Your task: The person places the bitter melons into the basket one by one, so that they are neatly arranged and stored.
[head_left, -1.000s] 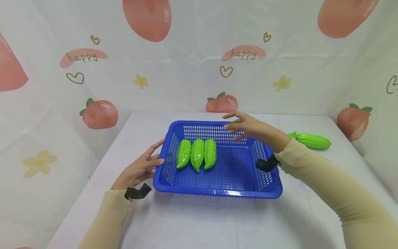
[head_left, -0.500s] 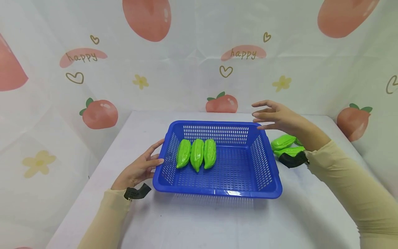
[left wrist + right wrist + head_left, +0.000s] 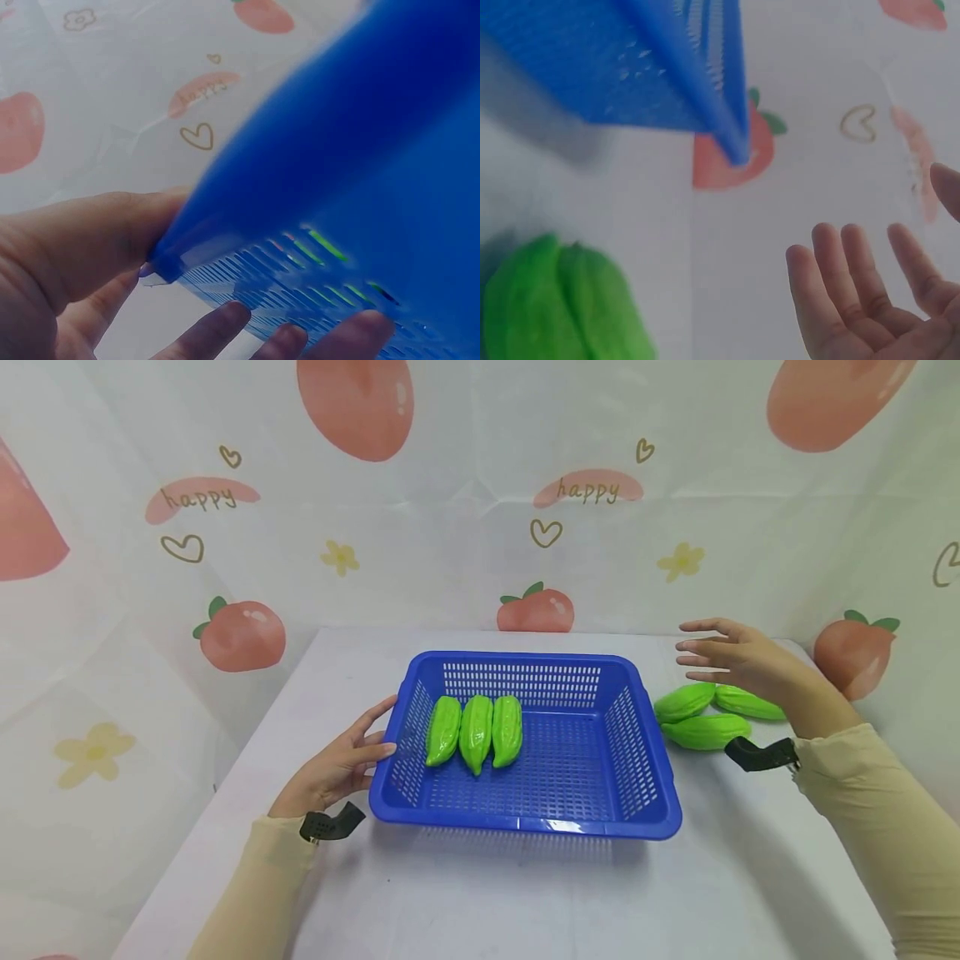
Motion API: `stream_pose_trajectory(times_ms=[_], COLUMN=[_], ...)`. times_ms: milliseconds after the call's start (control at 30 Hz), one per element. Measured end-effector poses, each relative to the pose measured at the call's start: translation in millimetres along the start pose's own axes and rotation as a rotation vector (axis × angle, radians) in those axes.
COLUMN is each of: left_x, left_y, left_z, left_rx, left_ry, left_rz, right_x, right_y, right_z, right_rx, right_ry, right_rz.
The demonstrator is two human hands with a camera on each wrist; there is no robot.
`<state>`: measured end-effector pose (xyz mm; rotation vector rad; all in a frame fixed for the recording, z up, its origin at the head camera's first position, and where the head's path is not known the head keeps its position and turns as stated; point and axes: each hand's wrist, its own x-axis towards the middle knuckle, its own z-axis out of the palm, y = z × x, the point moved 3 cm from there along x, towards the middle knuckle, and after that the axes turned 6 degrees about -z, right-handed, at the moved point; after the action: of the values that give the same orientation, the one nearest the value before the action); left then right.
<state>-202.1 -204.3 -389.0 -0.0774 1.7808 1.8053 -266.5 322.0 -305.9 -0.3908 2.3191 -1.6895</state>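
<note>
As right hand [image 3: 738, 660] hovers — gourds [image 3: 705, 717] just beneath

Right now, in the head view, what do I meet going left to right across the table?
Left hand → blue basket with three green gourds inside → three loose green gourds on the table → right hand above them.

3 green gourds [image 3: 705, 717] beside basket [image 3: 645, 793]

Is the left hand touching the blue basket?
Touching. The left wrist view shows the left hand with fingertips against the side wall of the blue basket.
</note>
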Motion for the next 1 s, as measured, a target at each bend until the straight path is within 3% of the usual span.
stream_pose_trajectory(times_ms=[233, 500, 700, 867, 1000], left_x=[-0.7, -1.5, -2.6, -3.0, -3.2], left_y=[0.5, -0.8, -2.3, -2.4, -2.4], left_z=[-1.5, -1.7, -1.8, -1.8, -1.8], left_rx=[0.009, 0.011, -0.009, -0.017, -0.016], left_ry=[0.011, 0.012, 0.003, 0.012, -0.002], left_rz=[0.0, 0.0, -0.003, -0.009, 0.001], right_x=[-11.4, -24.5, -33.7, -40.4, -44.0], right_y=[37.2, 76.1, 101.4, 118.4, 127.4], right_z=[-17.4, -30.0, -32.2, -34.7, -34.9], right_rx=[-0.007, 0.169, 0.193, 0.174, 0.088], right_ry=[0.004, -0.011, -0.028, 0.001, 0.021], right_rz=[0.003, -0.151, -0.216, -0.189, -0.132])
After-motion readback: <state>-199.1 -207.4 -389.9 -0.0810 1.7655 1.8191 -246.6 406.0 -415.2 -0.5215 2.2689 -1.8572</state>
